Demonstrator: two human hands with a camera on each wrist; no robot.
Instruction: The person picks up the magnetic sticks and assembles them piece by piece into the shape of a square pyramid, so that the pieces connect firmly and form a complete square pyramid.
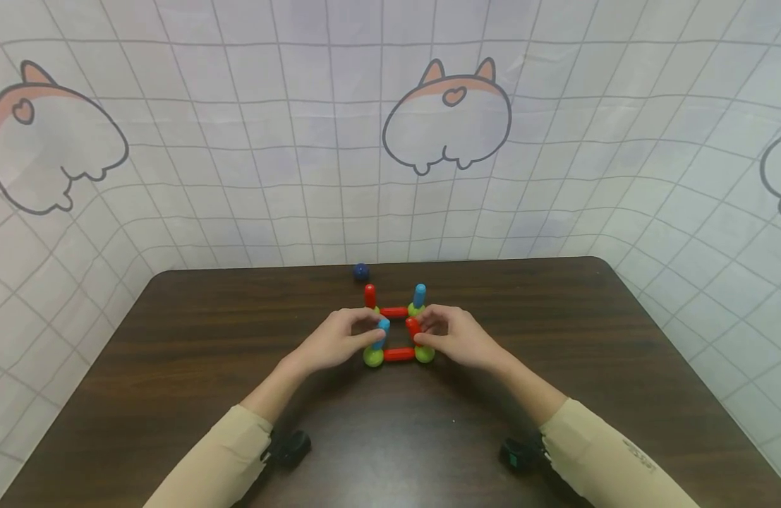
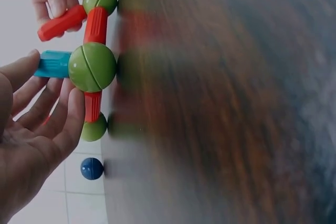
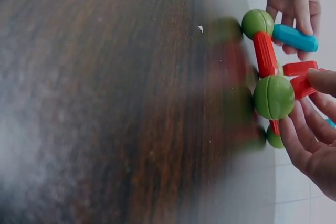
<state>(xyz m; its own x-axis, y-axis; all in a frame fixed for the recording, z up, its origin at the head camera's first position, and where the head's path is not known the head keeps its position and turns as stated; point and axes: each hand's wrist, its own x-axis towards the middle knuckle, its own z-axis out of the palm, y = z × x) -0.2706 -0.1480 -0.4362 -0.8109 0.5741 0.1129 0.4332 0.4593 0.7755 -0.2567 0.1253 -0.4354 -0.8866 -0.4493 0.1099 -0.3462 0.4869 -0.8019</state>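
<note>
A small frame of green balls and coloured rods stands on the table, joined low down by red rods [image 1: 399, 354]. My left hand [image 1: 339, 340] pinches the upright blue rod [image 2: 54, 64] on the near-left green ball [image 2: 92, 67], its fingers beside the ball. On the near-right green ball [image 3: 274, 97], a red rod [image 1: 413, 327] stands between the thumb and fingers of my right hand [image 1: 461, 339]. Behind them, another red rod [image 1: 370, 296] rises at the far left and a blue rod [image 1: 419, 295] at the far right, neither touched by a hand.
A dark blue ball [image 1: 361, 271] lies apart near the back edge of the dark wooden table [image 1: 206, 317]. Beyond that edge hangs a white grid-patterned cloth [image 1: 288, 176]. Black devices [image 1: 291, 449] are worn under both wrists.
</note>
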